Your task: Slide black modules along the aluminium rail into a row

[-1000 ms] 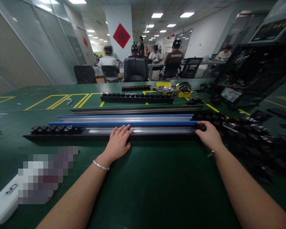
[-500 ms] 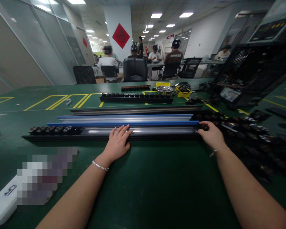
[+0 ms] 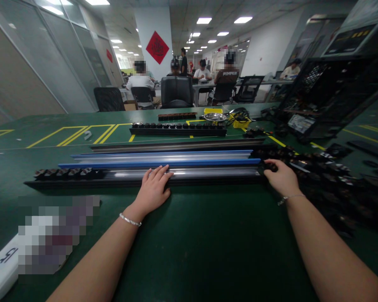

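My left hand (image 3: 154,187) lies with outstretched fingers on a long black channel rail (image 3: 204,181), pressing near its middle. Small black parts (image 3: 63,173) with shiny metal bits sit in a row in the rail's left end. At the opposite end, my right hand (image 3: 282,178) pinches a small black part (image 3: 270,167), largely covered by the fingers. Whether that part touches the rail's end, I cannot tell. Just behind lies a rail with blue edges (image 3: 164,162), parallel to the black one.
Loose black parts (image 3: 330,184) are heaped on the right, by a dark open cabinet (image 3: 321,92). Further back are another black rail (image 3: 176,147), a filled rail (image 3: 178,131) and a metal bowl (image 3: 214,117). A white object (image 3: 6,260), partly pixelated, lies front left. Several people sit beyond.
The view has shifted slightly, so the rails appear a little further left. My right hand has moved slightly right relative to the rail's end. My left hand stays on the rail.
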`<act>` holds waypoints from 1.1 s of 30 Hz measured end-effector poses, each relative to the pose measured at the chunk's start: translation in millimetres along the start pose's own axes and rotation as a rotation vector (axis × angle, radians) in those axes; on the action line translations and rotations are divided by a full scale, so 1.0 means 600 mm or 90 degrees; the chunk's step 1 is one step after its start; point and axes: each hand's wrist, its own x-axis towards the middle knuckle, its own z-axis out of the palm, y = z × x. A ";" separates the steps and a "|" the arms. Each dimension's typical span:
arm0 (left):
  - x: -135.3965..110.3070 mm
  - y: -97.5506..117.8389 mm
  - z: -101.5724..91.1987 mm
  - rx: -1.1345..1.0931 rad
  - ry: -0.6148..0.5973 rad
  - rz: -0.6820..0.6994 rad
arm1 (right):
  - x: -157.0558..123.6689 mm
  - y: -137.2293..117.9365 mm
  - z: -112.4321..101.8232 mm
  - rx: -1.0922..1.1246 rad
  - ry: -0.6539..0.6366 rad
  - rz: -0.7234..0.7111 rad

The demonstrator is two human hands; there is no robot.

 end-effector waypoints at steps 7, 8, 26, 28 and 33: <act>0.000 0.000 0.001 0.003 0.008 0.002 | 0.006 0.013 -0.021 -0.023 0.106 0.029; 0.000 0.000 0.001 0.003 0.008 0.002 | 0.007 0.015 -0.024 -0.024 0.120 0.027; -0.001 0.000 0.000 -0.018 0.007 -0.005 | 0.020 0.068 -0.048 -0.118 0.255 0.065; -0.001 0.000 -0.001 -0.020 0.009 -0.005 | 0.019 0.070 -0.047 -0.152 0.238 0.073; 0.001 0.004 -0.002 -0.027 0.005 -0.013 | 0.015 0.071 -0.042 -0.186 0.276 0.028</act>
